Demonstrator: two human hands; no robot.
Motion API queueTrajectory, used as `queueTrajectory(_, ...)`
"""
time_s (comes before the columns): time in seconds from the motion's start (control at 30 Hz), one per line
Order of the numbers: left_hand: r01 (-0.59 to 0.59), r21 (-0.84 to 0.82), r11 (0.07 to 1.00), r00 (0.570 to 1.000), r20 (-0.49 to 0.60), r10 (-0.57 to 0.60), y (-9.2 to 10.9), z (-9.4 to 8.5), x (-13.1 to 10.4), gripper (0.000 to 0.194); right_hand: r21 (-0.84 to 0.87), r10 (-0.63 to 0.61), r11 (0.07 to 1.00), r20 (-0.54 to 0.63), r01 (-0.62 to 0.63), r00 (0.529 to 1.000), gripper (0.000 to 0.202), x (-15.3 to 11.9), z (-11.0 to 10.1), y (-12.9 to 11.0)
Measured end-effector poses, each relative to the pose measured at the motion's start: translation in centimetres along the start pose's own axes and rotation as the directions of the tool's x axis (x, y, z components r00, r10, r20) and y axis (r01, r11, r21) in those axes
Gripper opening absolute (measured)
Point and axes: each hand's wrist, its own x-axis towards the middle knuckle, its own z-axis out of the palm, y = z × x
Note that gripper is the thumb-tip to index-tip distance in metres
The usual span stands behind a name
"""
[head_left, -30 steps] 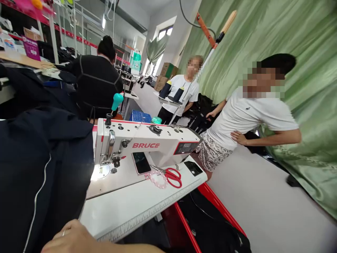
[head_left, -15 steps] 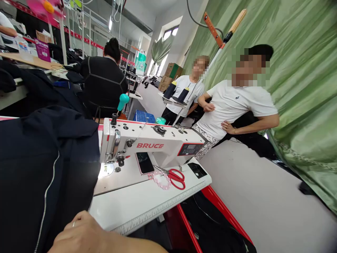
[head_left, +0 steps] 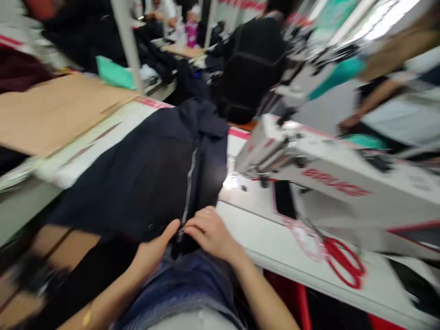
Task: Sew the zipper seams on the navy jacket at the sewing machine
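Observation:
A dark navy garment with a silver zipper lies on the table and hangs over its front edge toward my lap. My left hand grips the garment's near edge, its thumb on top beside the zipper's lower end and its other fingers mostly hidden. At that same end my right hand is closed, thumb and fingers pinching the zipper near its slider. A ring shows on one finger. The white sewing machine stands right of the garment, its lamp lit near the needle.
Red-handled scissors, a pink bead bracelet and a phone lie by the machine. Brown paper covers the left table. A person in black sits ahead; another person's arm is at the right.
The view has swung left and down, blurring the picture. My left hand has come into view, and both hands now meet at the zipper's lower end.

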Motion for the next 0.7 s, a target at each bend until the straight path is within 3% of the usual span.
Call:
queueTrajectory(0.03, 0.120, -0.065, 0.991, 0.993, -0.008, -0.121, -0.2, -0.9, -0.7, 0.041, 0.042, 0.007, 0.999, -0.006, -0.007, 1.000, 0.023, 0.1, -0.1, 0.2)
queueTrajectory(0.1, 0.374, -0.263, 0.889, 0.927, 0.123, -0.354, -0.2, -2.0, -1.4, 0.044, 0.102, 0.003, 0.995, 0.021, -0.005, 1.000, 0.023, 0.2, -0.2, 0.4)
queueTrajectory(0.17, 0.536, -0.372, 0.758, 0.842, 0.305, -0.445, -0.2, -2.3, -1.2, 0.043, 0.123, -0.008, 0.992, 0.043, 0.003, 0.999, 0.023, 0.1, -0.3, 0.3)
queueTrajectory(0.2, 0.556, -0.363, 0.748, 0.826, 0.345, -0.446, -0.2, -2.4, -1.1, 0.042, 0.124, -0.013, 0.992, 0.047, 0.007, 0.999, 0.023, 0.1, -0.3, 0.2)
queueTrajectory(0.27, 0.462, -0.288, 0.839, 0.877, 0.285, -0.385, -0.2, -2.5, -1.0, 0.041, 0.118, -0.020, 0.993, 0.047, 0.015, 0.999, 0.024, -0.1, -0.4, 0.0)
queueTrajectory(0.33, 0.239, -0.111, 0.965, 0.963, 0.156, -0.221, -0.3, -2.7, -1.0, 0.037, 0.115, -0.017, 0.993, 0.053, 0.011, 0.998, 0.024, -0.1, -0.4, 0.0)
queueTrajectory(0.37, 0.119, 0.002, 0.993, 0.986, 0.117, -0.119, -0.3, -2.8, -1.1, 0.034, 0.114, -0.007, 0.993, 0.063, 0.000, 0.998, 0.024, 0.0, -0.4, 0.2)
queueTrajectory(0.47, -0.107, 0.246, 0.963, 0.985, 0.159, 0.069, -0.3, -3.3, -1.4, 0.025, 0.141, 0.003, 0.990, 0.133, -0.022, 0.991, 0.024, 0.2, -0.3, 1.2)
queueTrajectory(0.57, -0.132, 0.304, 0.944, 0.975, 0.210, 0.069, -0.2, -3.7, -1.6, 0.025, 0.140, -0.019, 0.990, 0.164, -0.004, 0.986, 0.023, 0.1, -0.2, 2.0)
queueTrajectory(0.7, -0.008, 0.234, 0.972, 0.989, 0.147, -0.027, 0.3, -4.0, -2.2, 0.032, -0.076, -0.109, 0.991, -0.021, 0.107, 0.994, 0.016, -0.9, -0.3, 0.9)
